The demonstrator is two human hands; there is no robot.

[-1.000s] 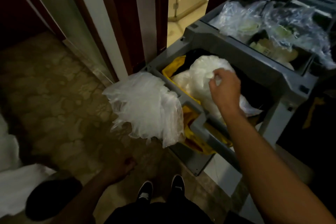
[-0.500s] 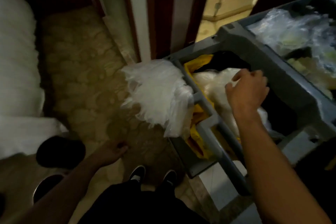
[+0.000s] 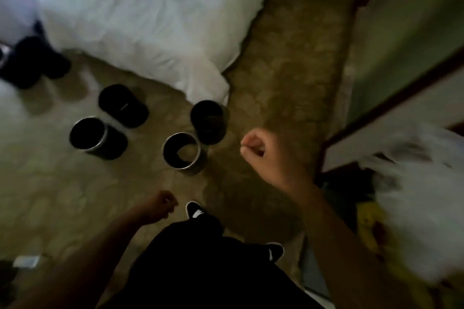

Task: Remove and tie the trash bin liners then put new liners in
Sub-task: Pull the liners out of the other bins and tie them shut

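The nearest bin stood open on the floor, seemingly unlined, with other bins close round it. It lay at nine o'clock from the right hand, near but apart, and at twelve o'clock from the left hand. Both hands were curled into fists, holding nothing I could see. The liners hung blurred at three o'clock, well apart. Best, I judged, to fetch one first, shake it open, then cuff it over the rim.
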